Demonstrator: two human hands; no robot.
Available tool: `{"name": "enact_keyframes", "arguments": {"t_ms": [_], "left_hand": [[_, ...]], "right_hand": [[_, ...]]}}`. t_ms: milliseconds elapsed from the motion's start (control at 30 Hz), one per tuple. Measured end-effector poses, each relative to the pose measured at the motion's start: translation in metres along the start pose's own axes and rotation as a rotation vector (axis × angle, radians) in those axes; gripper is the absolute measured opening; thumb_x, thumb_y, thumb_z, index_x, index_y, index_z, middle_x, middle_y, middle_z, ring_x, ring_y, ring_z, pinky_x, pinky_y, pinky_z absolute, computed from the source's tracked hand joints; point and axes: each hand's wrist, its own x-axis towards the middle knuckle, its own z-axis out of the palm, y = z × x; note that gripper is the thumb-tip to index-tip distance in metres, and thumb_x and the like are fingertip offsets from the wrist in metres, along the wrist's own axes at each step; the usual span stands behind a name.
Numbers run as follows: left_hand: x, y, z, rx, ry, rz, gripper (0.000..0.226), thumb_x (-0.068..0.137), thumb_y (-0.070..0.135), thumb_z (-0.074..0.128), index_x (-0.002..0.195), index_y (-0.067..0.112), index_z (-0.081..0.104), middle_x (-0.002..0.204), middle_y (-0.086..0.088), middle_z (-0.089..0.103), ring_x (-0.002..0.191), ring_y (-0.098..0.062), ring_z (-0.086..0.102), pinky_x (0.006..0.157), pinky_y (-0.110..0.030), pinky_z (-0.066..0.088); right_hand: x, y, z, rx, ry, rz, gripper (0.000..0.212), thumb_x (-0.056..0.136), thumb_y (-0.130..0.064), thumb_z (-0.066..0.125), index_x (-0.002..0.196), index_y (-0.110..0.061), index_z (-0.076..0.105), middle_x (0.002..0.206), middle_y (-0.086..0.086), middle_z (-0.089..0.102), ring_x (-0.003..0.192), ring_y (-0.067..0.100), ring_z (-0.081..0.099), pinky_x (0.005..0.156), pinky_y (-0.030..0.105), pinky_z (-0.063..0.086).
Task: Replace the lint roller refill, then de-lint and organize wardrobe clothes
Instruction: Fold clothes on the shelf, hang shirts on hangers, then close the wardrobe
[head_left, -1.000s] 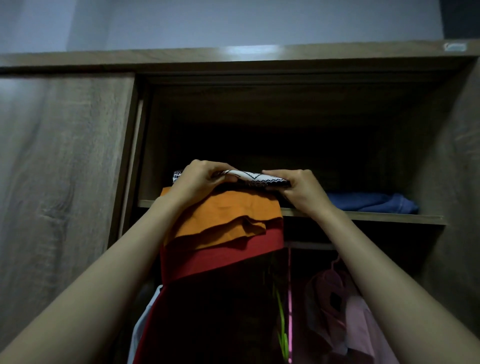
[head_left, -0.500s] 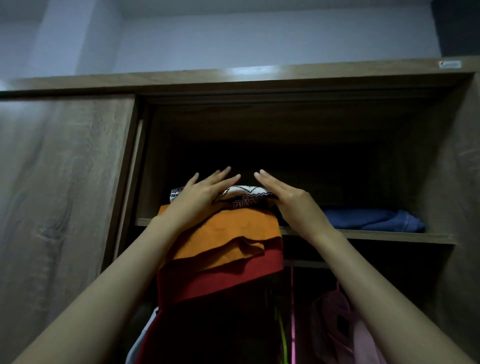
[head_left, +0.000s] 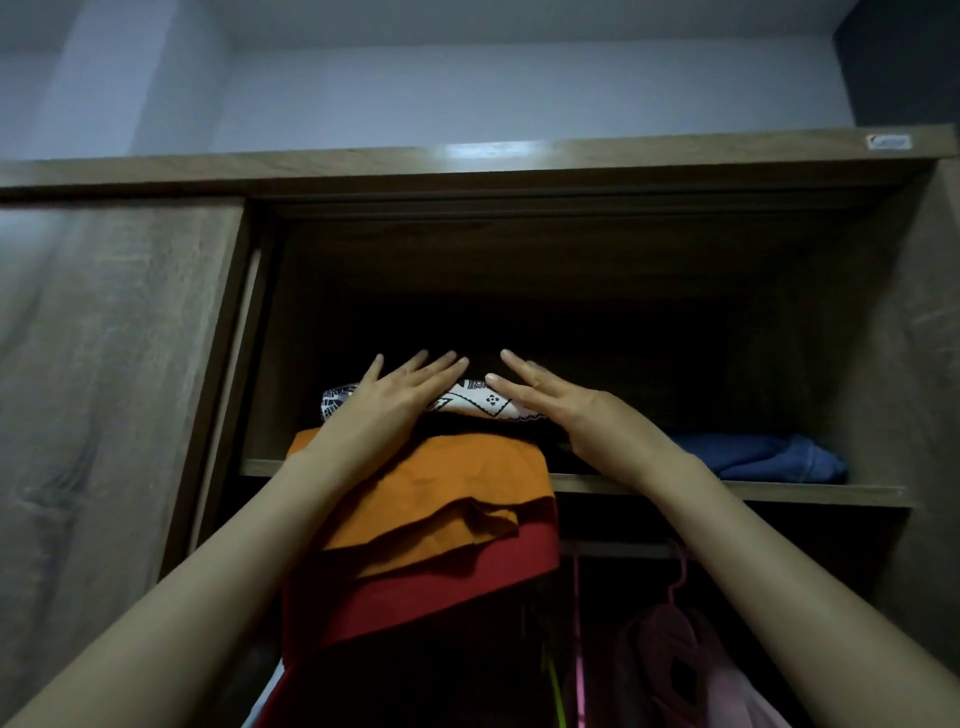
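Closest to me, at 6 o'clock below the shelf (head_left: 753, 491), pink hanging clothes (head_left: 670, 654) sit in the dark. Just above them a red garment (head_left: 441, 592) droops off the shelf's front lip, and an orange garment (head_left: 457, 488) lies on top of it, also spilling forward.

At 12 o'clock my left hand (head_left: 400, 400) and right hand (head_left: 561, 410) lie flat, fingers straight and close together, gripping nothing. Both press on the folded patterned cloth (head_left: 483, 405), which tops the pile on the shelf. It looks light, soft and floppy, so I judge it would slump if pinched at one corner. Better to hold it by both short ends, or slide my palms under the fold.

Farther along the shelf, at 2 o'clock, a blue garment (head_left: 769, 457) lies folded, well apart from the pile. The lint roller is not in sight.
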Motion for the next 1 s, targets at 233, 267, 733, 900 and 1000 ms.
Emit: {"name": "enact_keyframes", "arguments": {"t_ms": [233, 267, 733, 900, 1000], "left_hand": [[0.031, 0.035, 0.000, 0.127, -0.011, 0.033, 0.061, 0.103, 0.019, 0.031, 0.153, 0.026, -0.003, 0.163, 0.002, 0.002, 0.149, -0.028, 0.006, 0.115, -0.056, 0.018], [0.036, 0.042, 0.000, 0.137, -0.003, 0.040, 0.061, 0.103, 0.018, 0.030, 0.153, 0.025, -0.003, 0.163, 0.002, 0.002, 0.149, -0.028, 0.007, 0.115, -0.056, 0.019], [0.079, 0.170, 0.021, 0.034, 0.003, 0.159, 0.059, 0.102, 0.026, 0.022, 0.154, 0.022, -0.004, 0.163, 0.000, -0.003, 0.149, -0.026, 0.006, 0.115, -0.057, 0.015], [0.073, 0.157, 0.026, -0.084, -0.009, 0.125, 0.070, 0.099, 0.029, 0.045, 0.154, 0.027, 0.002, 0.162, 0.000, 0.007, 0.149, -0.020, 0.009, 0.117, -0.052, 0.011], [0.067, 0.155, 0.024, -0.085, -0.020, 0.157, 0.073, 0.096, 0.022, 0.053, 0.154, 0.028, 0.008, 0.161, 0.000, 0.017, 0.148, -0.019, 0.016, 0.116, -0.053, 0.012]], "right_hand": [[-0.019, 0.034, -0.011, -0.077, -0.005, 0.019, 0.095, 0.085, 0.004, 0.059, 0.145, -0.048, 0.006, 0.156, -0.020, -0.007, 0.145, 0.007, -0.002, 0.100, 0.039, 0.048], [-0.024, 0.041, -0.014, -0.107, 0.004, 0.024, 0.096, 0.085, 0.005, 0.058, 0.145, -0.049, 0.006, 0.157, -0.020, -0.005, 0.146, 0.008, -0.001, 0.098, 0.040, 0.050], [-0.118, 0.106, -0.063, -0.280, 0.107, 0.154, 0.093, 0.076, 0.012, 0.063, 0.148, -0.035, 0.028, 0.158, -0.010, 0.017, 0.145, 0.014, 0.016, 0.079, 0.029, 0.057], [-0.132, 0.098, -0.053, -0.203, 0.026, 0.244, 0.102, 0.082, -0.006, 0.069, 0.148, -0.047, 0.004, 0.159, -0.019, -0.005, 0.145, 0.003, 0.011, 0.076, 0.025, 0.057], [-0.140, 0.089, -0.055, -0.072, -0.007, 0.288, 0.095, 0.085, -0.014, 0.066, 0.147, -0.048, 0.003, 0.158, -0.021, -0.001, 0.139, 0.005, 0.029, 0.083, 0.021, 0.050]]}}
